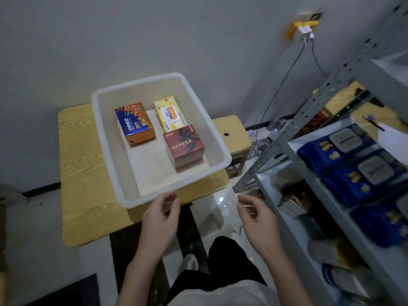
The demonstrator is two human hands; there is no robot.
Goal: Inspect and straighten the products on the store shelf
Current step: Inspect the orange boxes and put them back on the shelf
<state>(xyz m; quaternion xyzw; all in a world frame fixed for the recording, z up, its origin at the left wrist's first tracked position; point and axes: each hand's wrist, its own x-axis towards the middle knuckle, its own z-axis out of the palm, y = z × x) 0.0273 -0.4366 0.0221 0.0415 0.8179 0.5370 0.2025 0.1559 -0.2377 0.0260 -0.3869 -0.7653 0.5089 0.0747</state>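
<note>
A translucent white bin (pixel 106 133) sits on a small wood-grain table (pixel 77 173). Inside it lie a blue and orange box (pixel 134 123), a yellow wipes pack (pixel 169 113) and a dark red box (pixel 184 146). My left hand (pixel 160 219) hovers just in front of the bin's near rim, fingers loosely curled, holding nothing. Empty as well, my right hand (pixel 257 219) hangs beside the grey metal shelf (pixel 276 149) on the right. Several blue packs (pixel 344 164) lie in a row on that shelf.
A tan stool (pixel 234 133) stands behind the bin, between table and shelf. Cables run from a wall socket with yellow plug (pixel 302 27) down to the floor. Lower shelf levels hold dim mixed goods. My legs are at the bottom centre.
</note>
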